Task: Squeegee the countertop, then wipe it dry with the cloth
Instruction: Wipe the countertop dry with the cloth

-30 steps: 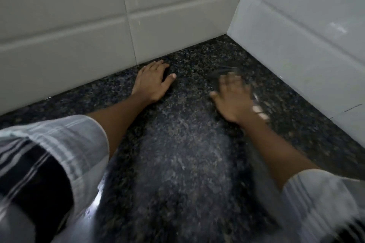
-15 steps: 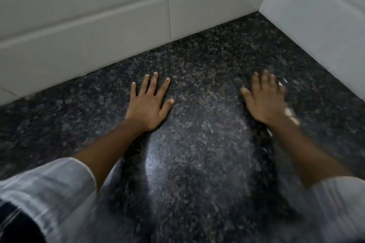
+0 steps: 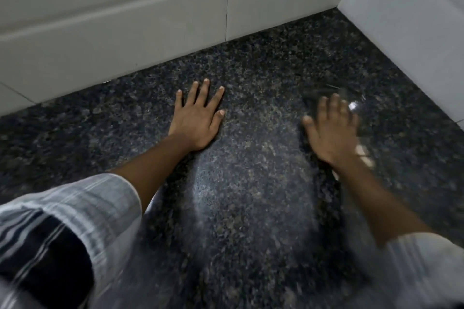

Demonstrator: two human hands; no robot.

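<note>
The dark speckled granite countertop [image 3: 251, 183] fills the view and meets the wall tiles in a corner at the far right. My left hand [image 3: 198, 118] lies flat on it with its fingers spread and nothing in it. My right hand [image 3: 329, 133] is blurred by motion and presses down on a dark cloth [image 3: 351, 100] that shows only as a smear around the fingers. A pale patch of it [image 3: 364, 155] shows by the wrist. No squeegee is in view.
Light tiled walls rise behind the counter [image 3: 125, 20] and at its right side [image 3: 414, 32]. A dull sheen lies on the granite between my arms. Striped sleeves cover both upper arms at the bottom of the view.
My right hand swept to the right with the cloth, away from my left hand, then came back a little. My left hand stayed flat in place. The view shifted.
</note>
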